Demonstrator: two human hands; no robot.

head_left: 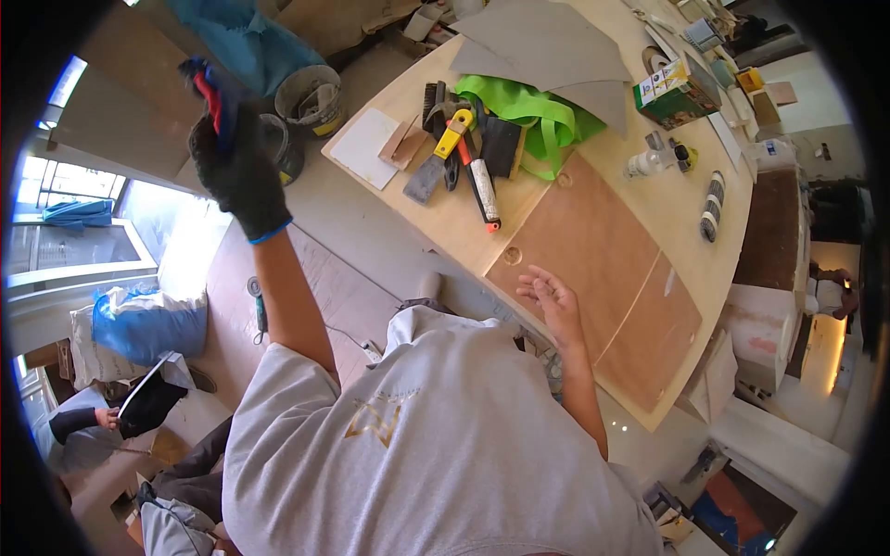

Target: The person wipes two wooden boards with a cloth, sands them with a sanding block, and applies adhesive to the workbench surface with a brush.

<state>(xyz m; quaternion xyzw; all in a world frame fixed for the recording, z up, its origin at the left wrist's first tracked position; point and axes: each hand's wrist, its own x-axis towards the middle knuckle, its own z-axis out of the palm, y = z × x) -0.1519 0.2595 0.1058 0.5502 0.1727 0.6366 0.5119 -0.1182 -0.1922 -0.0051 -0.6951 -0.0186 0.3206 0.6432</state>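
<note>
My left hand [239,167], in a dark glove with a blue cuff, is raised at the left, away from the table. It is closed around a red and blue tool [211,100], whose kind is blurred. My bare right hand [553,301] hovers by the near edge of a brown wooden panel [603,250], fingers apart and slightly bent, holding nothing. Round recesses show along the panel's edge. Left of the panel lie a yellow-handled scraper [439,157], an orange and white hand tool [482,190] and a black brush [433,104], beside a green bag [547,116].
Grey sheets [538,42], a green carton [677,93], a clear bottle [649,163] and a dark roll [712,206] lie on the table [584,195]. Buckets [311,102] stand beyond its left corner. Another person's hand [108,418] is at lower left, near a blue-and-white sack [139,324].
</note>
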